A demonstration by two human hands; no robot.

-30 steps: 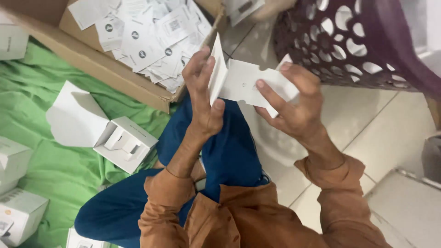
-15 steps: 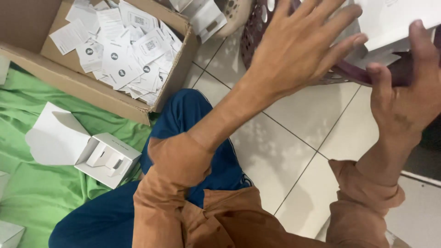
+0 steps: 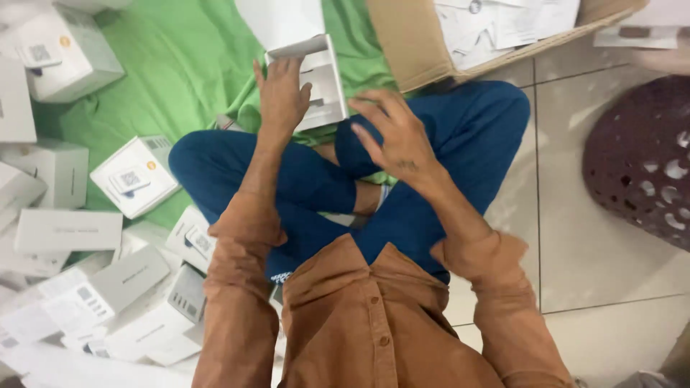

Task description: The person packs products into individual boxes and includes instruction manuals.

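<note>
White open box (image 3: pixel 316 79) lies on the green cloth (image 3: pixel 180 65), just in front of the person's crossed legs in blue trousers (image 3: pixel 431 144), with its lid standing up at the far side. Half a second ago both hands were raised high near the purple basket, and the right one held a white sheet; now both are lowered to the lap and no sheet is in them. The left hand (image 3: pixel 280 97) rests with spread fingers on the near left edge of the box, touching it but not closed around it. The right hand (image 3: pixel 395 136) hangs open over the right knee, fingers loose, holding nothing, just beside the near right corner of the box.

On the person's left side many closed white boxes (image 3: pixel 86 287) lie close together, some stacked, so little free floor remains there. On the right side the tiled floor (image 3: pixel 604 259) is bare up to the purple basket (image 3: pixel 647 158), whose rim is cut by the picture edge. Beyond the box, the brown carton (image 3: pixel 410 43) with white leaflets (image 3: pixel 510 21) stands half on the cloth, its near wall close to the right knee.
</note>
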